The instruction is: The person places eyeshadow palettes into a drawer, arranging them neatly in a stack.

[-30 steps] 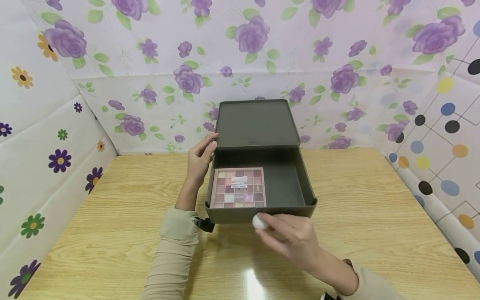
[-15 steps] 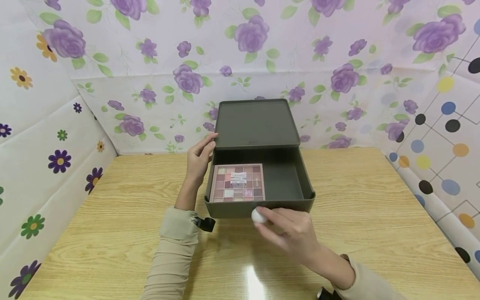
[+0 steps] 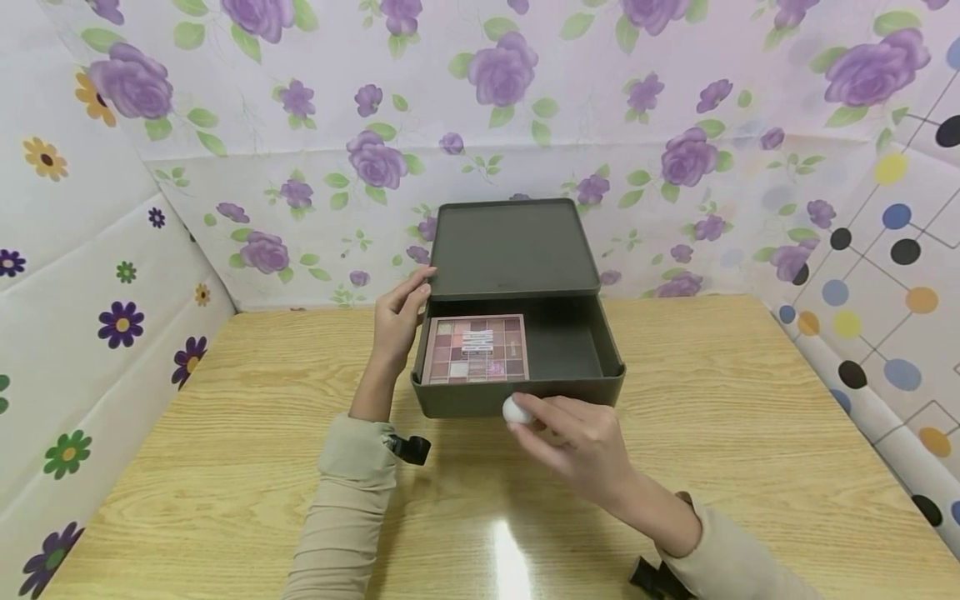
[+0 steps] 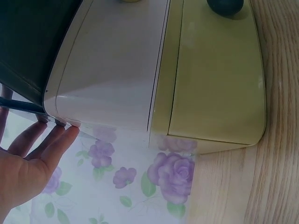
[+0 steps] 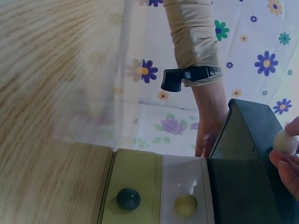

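A small drawer unit with a dark grey-green top [image 3: 513,250] stands on the table, its top drawer [image 3: 465,402] pulled part way out. Inside the drawer, on its left side, lies a makeup palette [image 3: 476,350] with rows of pink and brown shades. My right hand [image 3: 581,446] pinches the drawer's round white knob [image 3: 516,410] between thumb and fingers. At the unit's left side, my left hand [image 3: 396,321] rests its extended fingertips against the edge. The right wrist view shows the white knob [image 5: 284,141] close in the fingers.
Below the pulled-out drawer are a white drawer [image 4: 112,60] and a yellow-green drawer [image 4: 219,79], the latter with a dark knob [image 5: 128,199]. The wood-grain table [image 3: 247,467] lies around the unit. A purple-flowered sheet [image 3: 300,117] hangs behind it.
My right hand has pushed the drawer inward, away from me, and the palette has gone back with it. The left hand has stayed at the unit's side.
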Demonstrator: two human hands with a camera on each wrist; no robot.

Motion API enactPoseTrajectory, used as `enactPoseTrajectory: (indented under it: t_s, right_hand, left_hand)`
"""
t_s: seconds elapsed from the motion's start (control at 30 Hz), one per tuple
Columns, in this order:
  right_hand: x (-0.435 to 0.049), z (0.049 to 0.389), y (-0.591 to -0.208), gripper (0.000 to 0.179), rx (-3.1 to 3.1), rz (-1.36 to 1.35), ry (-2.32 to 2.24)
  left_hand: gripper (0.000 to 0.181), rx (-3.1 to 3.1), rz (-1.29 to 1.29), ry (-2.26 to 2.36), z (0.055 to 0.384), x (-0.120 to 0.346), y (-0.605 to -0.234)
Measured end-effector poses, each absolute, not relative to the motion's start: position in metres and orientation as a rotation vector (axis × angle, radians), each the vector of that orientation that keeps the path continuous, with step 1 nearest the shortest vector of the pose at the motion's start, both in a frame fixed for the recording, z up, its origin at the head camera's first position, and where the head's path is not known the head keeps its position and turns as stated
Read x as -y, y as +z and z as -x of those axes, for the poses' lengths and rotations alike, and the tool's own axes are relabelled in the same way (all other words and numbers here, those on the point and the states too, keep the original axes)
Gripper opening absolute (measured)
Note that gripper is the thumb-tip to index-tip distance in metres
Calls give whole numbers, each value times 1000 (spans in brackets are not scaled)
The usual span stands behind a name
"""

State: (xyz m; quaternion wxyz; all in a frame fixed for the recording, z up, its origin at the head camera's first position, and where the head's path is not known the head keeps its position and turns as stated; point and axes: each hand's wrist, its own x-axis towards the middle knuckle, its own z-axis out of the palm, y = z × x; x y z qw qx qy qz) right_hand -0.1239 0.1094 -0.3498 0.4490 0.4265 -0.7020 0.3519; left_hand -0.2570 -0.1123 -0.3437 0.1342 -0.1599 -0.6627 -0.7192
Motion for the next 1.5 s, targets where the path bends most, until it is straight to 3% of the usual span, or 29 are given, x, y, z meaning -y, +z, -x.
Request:
enactPoseTrajectory:
  t_s: [1.27,1.5]
  right_hand:
    - [-116,158,-354,35,1896,-964,777]
    - [-116,163,-353,29,1888,-968,775]
  left_hand:
    - [37,1926,469,-2104,257,113,-346]
    - [37,1929,470,-2104,257,113,-345]
